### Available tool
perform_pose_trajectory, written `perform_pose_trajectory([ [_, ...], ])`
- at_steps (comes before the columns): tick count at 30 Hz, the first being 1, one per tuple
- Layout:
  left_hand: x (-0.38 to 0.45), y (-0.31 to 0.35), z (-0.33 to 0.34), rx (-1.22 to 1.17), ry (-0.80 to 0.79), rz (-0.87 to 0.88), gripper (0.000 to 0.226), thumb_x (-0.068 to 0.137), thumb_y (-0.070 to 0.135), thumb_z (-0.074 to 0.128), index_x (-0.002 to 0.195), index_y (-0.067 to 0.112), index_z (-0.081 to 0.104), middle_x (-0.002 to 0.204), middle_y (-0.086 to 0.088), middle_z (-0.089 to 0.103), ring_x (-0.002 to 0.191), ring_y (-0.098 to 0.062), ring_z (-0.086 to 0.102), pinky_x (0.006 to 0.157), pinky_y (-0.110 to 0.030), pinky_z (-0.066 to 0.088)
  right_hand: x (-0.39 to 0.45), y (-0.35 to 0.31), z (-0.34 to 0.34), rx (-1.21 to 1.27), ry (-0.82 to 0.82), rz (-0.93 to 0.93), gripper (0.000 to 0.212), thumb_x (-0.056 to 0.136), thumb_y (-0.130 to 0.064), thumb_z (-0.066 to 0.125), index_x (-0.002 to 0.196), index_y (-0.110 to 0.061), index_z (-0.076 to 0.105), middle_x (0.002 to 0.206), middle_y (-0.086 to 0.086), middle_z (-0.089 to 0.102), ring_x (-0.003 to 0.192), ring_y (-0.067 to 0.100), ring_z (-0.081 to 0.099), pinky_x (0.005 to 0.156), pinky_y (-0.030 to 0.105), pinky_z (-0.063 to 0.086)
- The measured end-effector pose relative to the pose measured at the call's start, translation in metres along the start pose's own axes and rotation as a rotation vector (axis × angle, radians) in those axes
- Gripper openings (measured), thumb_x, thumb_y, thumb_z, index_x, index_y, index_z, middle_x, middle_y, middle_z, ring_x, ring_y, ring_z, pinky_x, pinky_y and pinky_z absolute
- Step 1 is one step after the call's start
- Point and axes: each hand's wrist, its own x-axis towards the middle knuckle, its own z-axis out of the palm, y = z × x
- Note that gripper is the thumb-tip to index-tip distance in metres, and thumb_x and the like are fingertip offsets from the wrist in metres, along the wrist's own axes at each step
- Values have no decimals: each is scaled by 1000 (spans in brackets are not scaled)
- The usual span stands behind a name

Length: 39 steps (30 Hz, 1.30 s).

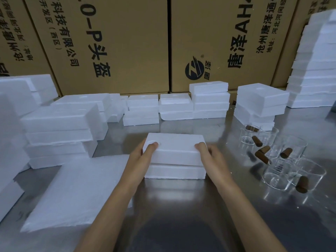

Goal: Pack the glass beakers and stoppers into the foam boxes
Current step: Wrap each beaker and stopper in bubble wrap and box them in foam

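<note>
Left hand (145, 151): grips the left end of the closed foam box (175, 155), fingertips curled over its top edge. Right hand (209, 153): grips the right end the same way, fingers bent over the top corner.

Cardboard cartons (127, 42): printed, walling off the whole far side of the table.

Steel table (181, 206): bare and reflective in front of the box and between the forearms (the widest open stretch lies toward the near edge).

Foam sheet (78, 193): flat, left of the box, its right edge just beside the left forearm.

Foam stacks: a tall one at far right (314, 70), lower ones along the back (209, 99), a bulky group at left (60, 133) close to the sheet.

Foam box, held: lid on base, a seam showing along the front, standing on the table at centre with clear steel behind it up to the back row.

Glass beakers (283, 164): clustered upright on the table right of the box, near the right hand but apart from it.

Brown stoppers (261, 154): scattered among the beakers, some apparently inside them; one (302, 184) lies nearest the viewer.
</note>
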Motion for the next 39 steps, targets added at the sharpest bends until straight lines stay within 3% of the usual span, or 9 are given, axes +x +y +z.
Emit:
perform_pose_trajectory([
  [6,1,-2,0,45,25,-12,28,94,46,55,120,39,64,117,22,66,111,0,59,87,-24,42,-2,-4,0,19,-15,22,29,87,-54,54,95,-26,56,92,-11,63,83,2,58,63,26,36],
  [13,2,-1,-2,19,-22,-15,30,97,40,56,126,35,61,123,16,66,113,-6,61,101,-31,45,-1,-4,-1,25,-21,20,23,88,-48,55,94,-27,56,95,-12,60,84,-1,56,63,24,35],
  [17,4,-5,-5,20,-16,3,52,96,41,59,143,47,38,135,29,41,120,3,42,102,-24,32,-1,-4,0,19,-40,18,21,92,-44,55,93,-24,59,90,-10,63,77,0,57,59,22,36],
  [20,5,-6,-1,73,-2,44,48,98,40,55,143,50,40,137,30,39,123,2,38,104,-23,30,-3,-2,3,115,-56,-19,19,95,-41,55,92,-26,67,85,-16,67,69,-12,59,56,9,40],
  [24,4,-7,4,84,52,57,37,96,40,56,131,51,48,128,31,47,118,-2,47,95,-22,33,-7,-1,6,233,-91,-46,19,97,-44,55,114,-46,62,109,-32,63,100,-16,55,83,12,42],
  [27,4,-8,4,61,82,64,33,94,40,61,125,48,53,132,23,52,120,-5,50,96,-23,38,-6,0,8,235,-64,-69,19,93,-48,59,112,-44,63,107,-29,64,94,-16,57,78,11,42],
  [32,6,-9,5,31,122,70,33,90,36,68,121,44,56,127,17,56,117,-4,52,89,-19,39,-2,1,9,222,-23,-100,6,93,-38,64,98,-41,66,81,-34,67,73,-19,59,56,0,40],
  [39,10,-12,10,57,152,93,33,94,34,63,125,41,54,128,16,53,118,-6,50,92,-21,37,-5,-2,9,227,-64,-119,13,96,-38,59,90,-44,69,82,-34,68,76,-17,60,60,-2,40],
])
